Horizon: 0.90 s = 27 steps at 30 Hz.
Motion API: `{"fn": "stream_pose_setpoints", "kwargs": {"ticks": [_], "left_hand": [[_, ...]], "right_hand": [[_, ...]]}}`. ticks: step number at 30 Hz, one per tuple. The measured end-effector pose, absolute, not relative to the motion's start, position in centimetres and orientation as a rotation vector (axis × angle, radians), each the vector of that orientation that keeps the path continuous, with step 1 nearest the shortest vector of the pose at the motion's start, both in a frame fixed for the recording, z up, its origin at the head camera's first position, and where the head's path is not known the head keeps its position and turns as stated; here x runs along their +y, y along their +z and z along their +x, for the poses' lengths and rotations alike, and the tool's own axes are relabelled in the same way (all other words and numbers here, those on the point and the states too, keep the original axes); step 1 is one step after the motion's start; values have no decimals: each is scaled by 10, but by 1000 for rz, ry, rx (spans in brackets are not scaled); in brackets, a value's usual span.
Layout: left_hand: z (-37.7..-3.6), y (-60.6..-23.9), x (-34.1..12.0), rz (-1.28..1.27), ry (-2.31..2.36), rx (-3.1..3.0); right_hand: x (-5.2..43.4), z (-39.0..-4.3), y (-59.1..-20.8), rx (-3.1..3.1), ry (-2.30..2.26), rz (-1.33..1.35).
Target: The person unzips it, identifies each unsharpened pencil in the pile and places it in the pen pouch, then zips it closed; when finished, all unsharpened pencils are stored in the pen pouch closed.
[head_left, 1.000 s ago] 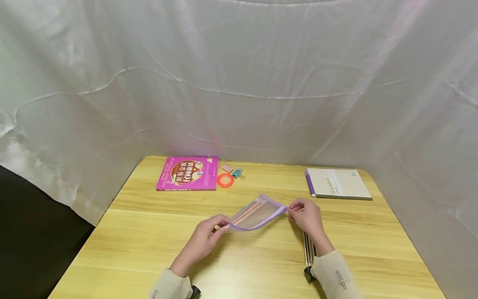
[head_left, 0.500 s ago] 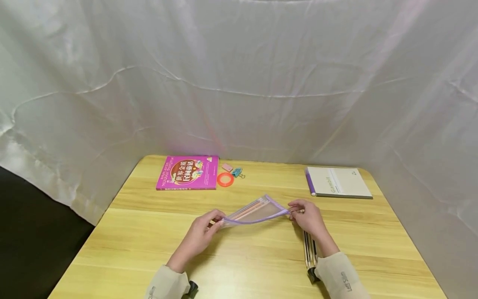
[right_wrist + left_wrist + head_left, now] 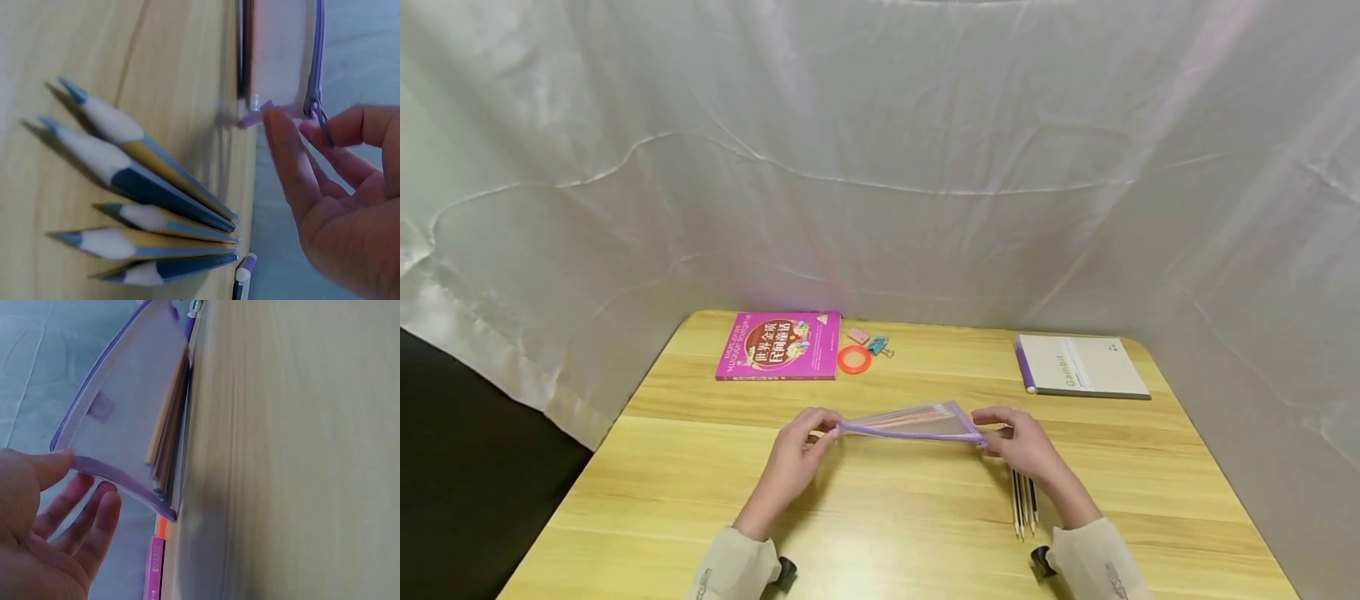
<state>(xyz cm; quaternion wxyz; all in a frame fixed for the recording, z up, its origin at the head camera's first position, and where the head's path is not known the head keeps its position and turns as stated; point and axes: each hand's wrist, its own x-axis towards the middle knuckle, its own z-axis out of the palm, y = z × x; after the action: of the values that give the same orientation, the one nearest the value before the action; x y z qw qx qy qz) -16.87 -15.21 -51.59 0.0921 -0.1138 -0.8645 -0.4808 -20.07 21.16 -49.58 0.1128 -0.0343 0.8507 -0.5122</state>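
In the head view a translucent zip pencil pouch point(image 3: 917, 421) with purple trim is stretched between my hands above the table. Pencils point(image 3: 165, 428) lie inside it, seen through its side. My left hand point(image 3: 797, 454) pinches the pouch's left corner between thumb and fingers. At the other end my right hand point(image 3: 1017, 442) pinches the pouch's corner by the zipper pull point(image 3: 320, 119). Several sharpened loose pencils point(image 3: 162, 187) lie on the table below the right hand, their tips toward me; the hand covers their far ends in the head view.
A pink book point(image 3: 778, 346) lies at the table's back left. Beside it are an orange ring point(image 3: 853, 360), a small pink block point(image 3: 857, 335) and teal binder clips point(image 3: 878, 345). A white notebook point(image 3: 1082, 367) with a purple spine lies at the back right. Pale curtains point(image 3: 925, 233) enclose the table point(image 3: 895, 533).
The pouch's zipped edge has been pulled straighter and the pouch tips flatter in view. My left hand has moved left and a little away; the right sleeve has moved right, uncovering the pencil tips.
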Motion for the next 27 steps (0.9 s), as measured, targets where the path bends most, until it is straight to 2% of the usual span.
{"fn": "stream_pose_setpoints", "kwargs": {"ticks": [14,27], "left_hand": [[-174,-524,-153,-358,-1552,-2674],[-173,-532,-155,-404,-1397,-2851]], "right_hand": [[219,-177,-502,2365,-1507,-354],[210,-177,-505,2465,-1354,-342]]}}
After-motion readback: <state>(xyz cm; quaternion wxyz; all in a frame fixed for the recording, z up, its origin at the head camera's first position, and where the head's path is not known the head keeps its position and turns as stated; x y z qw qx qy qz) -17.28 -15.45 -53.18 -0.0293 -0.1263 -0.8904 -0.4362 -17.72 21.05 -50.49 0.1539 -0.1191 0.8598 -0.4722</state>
